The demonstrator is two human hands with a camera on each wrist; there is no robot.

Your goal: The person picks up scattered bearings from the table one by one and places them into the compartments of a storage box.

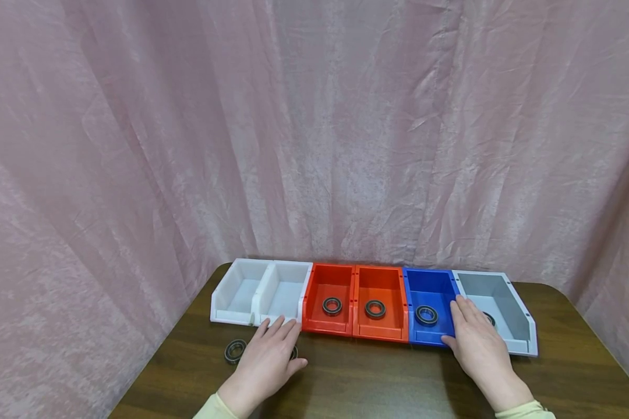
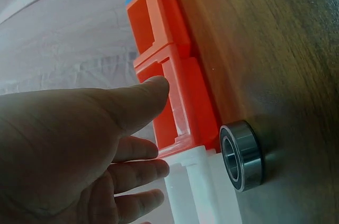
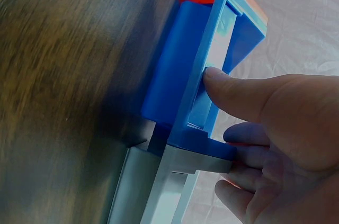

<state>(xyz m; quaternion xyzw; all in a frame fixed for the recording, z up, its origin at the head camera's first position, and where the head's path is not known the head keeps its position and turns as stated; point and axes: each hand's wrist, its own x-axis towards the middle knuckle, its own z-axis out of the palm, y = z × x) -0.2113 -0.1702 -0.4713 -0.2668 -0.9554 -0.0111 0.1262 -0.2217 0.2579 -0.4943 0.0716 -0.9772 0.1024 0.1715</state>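
My left hand (image 1: 269, 361) is held palm down above the table, in front of the white bins (image 1: 257, 319). Its fingers are extended and hold nothing. A ball bearing (image 1: 236, 351) lies to its left; a second bearing (image 2: 242, 155), mostly hidden under the hand in the head view, shows in the left wrist view. My right hand (image 1: 477, 343) hovers over the shared edge of the blue bin (image 1: 430, 279) and the grey bin (image 1: 519, 343), fingers extended and holding nothing. Whether it touches the rims I cannot tell. One bearing (image 1: 427, 315) lies in the blue bin. Another (image 1: 490, 318), partly hidden, sits in the grey bin.
Between the white and blue bins stand a red bin (image 1: 328, 327) and an orange-red bin (image 1: 380, 333), holding one bearing (image 1: 332, 306) and another bearing (image 1: 375, 309). The bins form a row along the back of the wooden table (image 1: 372, 378). A pink curtain (image 1: 314, 128) hangs behind.
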